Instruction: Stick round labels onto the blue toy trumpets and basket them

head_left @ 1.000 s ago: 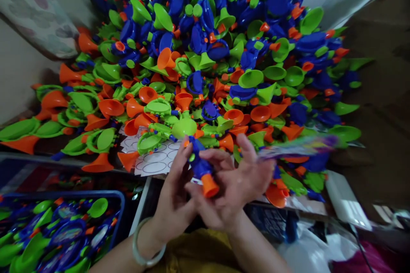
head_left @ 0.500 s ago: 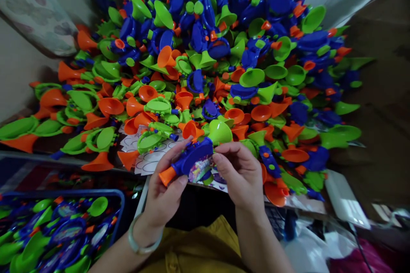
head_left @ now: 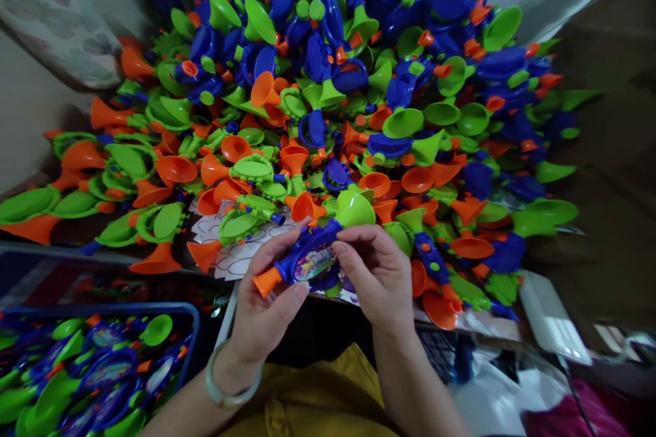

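Observation:
My left hand point(head_left: 271, 287) is closed round a blue toy trumpet point(head_left: 292, 261) with an orange mouthpiece point(head_left: 268, 281) and a green bell point(head_left: 354, 208). Its thumb rests at the lower edge of the toy's oval face. A colourful oval sticker point(head_left: 313, 263) with printed lettering lies over that face. My right hand point(head_left: 376, 266) has thumb and forefinger together at the sticker's right edge; the exact contact is partly hidden behind the fingertips. Below the toy are white sheets with oval outlines point(head_left: 240, 256), partly covered.
A big heap of toy trumpets point(head_left: 318, 58), blue with green and green with orange, covers the table. At lower left, a blue crate point(head_left: 192, 328) holds trumpets with stickers on them. Plastic bags point(head_left: 486, 403) lie at lower right, near a white box-like object point(head_left: 553, 321).
The sticker, tilted and partly raised before, now lies flatter over the oval face, its print showing more fully. My right hand has shifted slightly left, and my left thumb reaches further along the toy.

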A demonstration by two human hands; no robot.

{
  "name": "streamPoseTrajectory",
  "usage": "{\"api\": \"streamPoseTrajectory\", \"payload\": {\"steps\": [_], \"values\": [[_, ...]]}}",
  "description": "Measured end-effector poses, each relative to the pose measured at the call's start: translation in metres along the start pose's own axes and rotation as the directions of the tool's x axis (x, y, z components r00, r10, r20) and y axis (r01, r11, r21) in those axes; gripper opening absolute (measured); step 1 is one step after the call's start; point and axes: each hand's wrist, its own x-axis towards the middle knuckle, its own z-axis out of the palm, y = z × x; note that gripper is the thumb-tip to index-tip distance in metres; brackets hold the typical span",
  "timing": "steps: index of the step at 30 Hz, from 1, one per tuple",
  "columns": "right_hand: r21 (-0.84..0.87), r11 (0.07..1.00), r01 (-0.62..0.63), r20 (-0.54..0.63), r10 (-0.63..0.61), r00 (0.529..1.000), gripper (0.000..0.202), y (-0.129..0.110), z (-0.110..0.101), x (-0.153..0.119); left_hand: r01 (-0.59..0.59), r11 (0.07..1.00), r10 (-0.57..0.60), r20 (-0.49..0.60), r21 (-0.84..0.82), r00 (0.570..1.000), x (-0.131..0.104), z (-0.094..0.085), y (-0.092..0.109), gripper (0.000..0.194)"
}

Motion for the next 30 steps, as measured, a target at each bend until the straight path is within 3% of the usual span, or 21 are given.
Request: {"api": "streamPoseTrajectory", "payload": {"steps": [8,12,19,25,27,30], "values": [[-0.066,0.997,0.046,0.010,-0.045,0.999,0.006,0.0037,0.0009,-0.0032,-0.012,0.998,0.016,-0.050,0.063,0.999,-0.0009,0.0034,-0.0005,0.043],[-0.208,0.964,0.168,0.012,-0.169,0.986,0.009,0.0054,0.0020,-0.0042,-0.064,0.996,0.068,-0.050,0.065,0.996,-0.0025,0.0064,0.0005,0.044],[-0.389,0.844,0.369,0.067,-0.373,0.925,0.014,0.0023,0.0037,-0.0016,-0.113,0.986,0.119,-0.047,0.121,0.992,-0.0034,0.0052,0.0004,0.046],[-0.608,0.623,0.491,0.164,-0.507,0.846,0.015,0.0018,0.0047,-0.0032,-0.170,0.970,0.184,-0.071,0.172,0.980,-0.0043,0.0051,-0.0014,0.047],[-0.685,0.580,0.441,0.099,-0.526,0.845,0.030,0.0035,0.0041,-0.0026,-0.147,0.976,0.163,-0.097,0.160,0.982,-0.0053,0.0031,-0.0031,0.047],[-0.712,0.609,0.351,-0.029,-0.524,0.851,0.075,0.0081,0.0040,0.0007,-0.099,0.988,0.116,-0.148,0.120,0.982,-0.0073,-0.0013,-0.0053,0.047]]}}
